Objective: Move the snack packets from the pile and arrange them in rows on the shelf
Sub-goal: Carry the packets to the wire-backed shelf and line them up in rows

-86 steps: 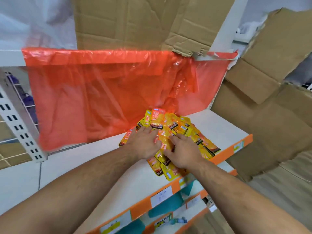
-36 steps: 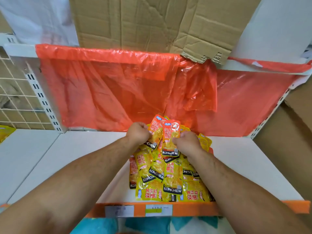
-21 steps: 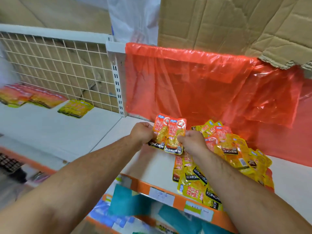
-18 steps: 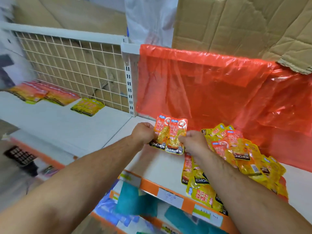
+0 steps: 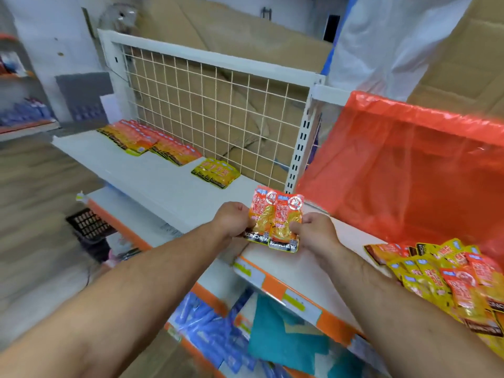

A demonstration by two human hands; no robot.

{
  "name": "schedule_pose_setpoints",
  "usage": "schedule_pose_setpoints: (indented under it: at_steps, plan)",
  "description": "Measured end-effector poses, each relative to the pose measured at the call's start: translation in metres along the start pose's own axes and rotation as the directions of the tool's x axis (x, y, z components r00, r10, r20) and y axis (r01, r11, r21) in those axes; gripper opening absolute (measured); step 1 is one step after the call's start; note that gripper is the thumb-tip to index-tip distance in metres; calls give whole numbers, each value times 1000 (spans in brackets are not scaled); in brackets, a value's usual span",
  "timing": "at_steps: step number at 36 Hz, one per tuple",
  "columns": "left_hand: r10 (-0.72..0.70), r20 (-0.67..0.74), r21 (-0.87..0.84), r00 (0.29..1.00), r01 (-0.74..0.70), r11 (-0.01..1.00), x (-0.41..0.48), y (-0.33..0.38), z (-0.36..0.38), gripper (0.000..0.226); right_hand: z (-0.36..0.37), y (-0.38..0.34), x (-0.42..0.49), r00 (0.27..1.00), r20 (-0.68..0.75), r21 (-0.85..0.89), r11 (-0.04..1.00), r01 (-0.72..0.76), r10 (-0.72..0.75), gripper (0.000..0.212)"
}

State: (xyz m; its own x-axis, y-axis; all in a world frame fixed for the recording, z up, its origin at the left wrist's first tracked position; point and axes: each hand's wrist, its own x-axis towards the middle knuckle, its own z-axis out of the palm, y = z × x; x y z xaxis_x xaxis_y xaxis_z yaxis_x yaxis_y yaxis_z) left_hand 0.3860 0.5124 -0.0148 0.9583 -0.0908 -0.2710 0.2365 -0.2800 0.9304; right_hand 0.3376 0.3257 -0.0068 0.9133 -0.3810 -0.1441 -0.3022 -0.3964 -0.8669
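Head view, read from the left. On the white metal shelf board (image 5: 152,184) of the left bay, 2 flat rows of orange-red snack packets (image 5: 152,144) lie towards the back, overlapping like tiles. Just right of them, and apart from them, sits a short row of yellow snack packets (image 5: 215,173), close to the white wire-grid back panel (image 5: 218,113). Brown cardboard sheets (image 5: 245,53) stand behind the grid.

At centre, the left hand (image 5: 231,221) and the right hand (image 5: 317,233) are held close together over the front of the shelf, near the white slotted upright (image 5: 298,148) dividing the bays. Between them are 2 orange-red snack packets with black "KONCHEW" bands (image 5: 275,219), upright, side by side and slightly overlapped. The left hand pinches the left edge of the pair with curled fingers. The right hand pinches the lower right edge likewise.

To the right, a translucent orange plastic sheet (image 5: 409,170) hangs across the back of the right bay. Below it, the loose pile of yellow and orange-red snack packets (image 5: 450,285) lies on the shelf at the frame's right edge, partly behind the right forearm. An orange front edge strip with paper labels (image 5: 272,286) runs along this shelf. Beneath it, blue packets (image 5: 201,331) and teal packs (image 5: 286,334) sit on the lower shelves, and their detail is blurred.
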Motion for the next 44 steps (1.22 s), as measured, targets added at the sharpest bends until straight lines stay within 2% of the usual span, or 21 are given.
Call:
schedule_pose_setpoints:
  at_steps: [3, 10, 14, 19, 26, 44]
  plan:
    - [-11, -24, -21, 1000, 10, 1000, 10, -10, -44, 23, 39, -26, -6, 1000, 23, -6, 1000, 21, -21, 27]
    - [6, -105, -32, 994, -9, 999, 36, -31, -147, 27, 135, -80, -7, 998, 40, -4, 999, 45, -45, 24]
    - [17, -177, -31, 984, -22, 999, 48, -44, -199, 16, 183, -106, -5, 996, 72, 9, 999, 49, -49, 26]
    - [14, -231, -53, 973, -27, 998, 65, -57, -251, 24, 232, -133, 3, 993, 102, 53, 997, 54, -60, 42]
    - [-14, -286, -111, 958, -18, 994, 90, -72, -297, 22, 283, -156, 29, 983, 168, 67, 996, 61, -72, 47]
    - [-28, -376, -31, 926, 18, 999, 238, -49, -383, 16, 386, -214, 177, 961, 265, 74, 995, 62, -79, 49]
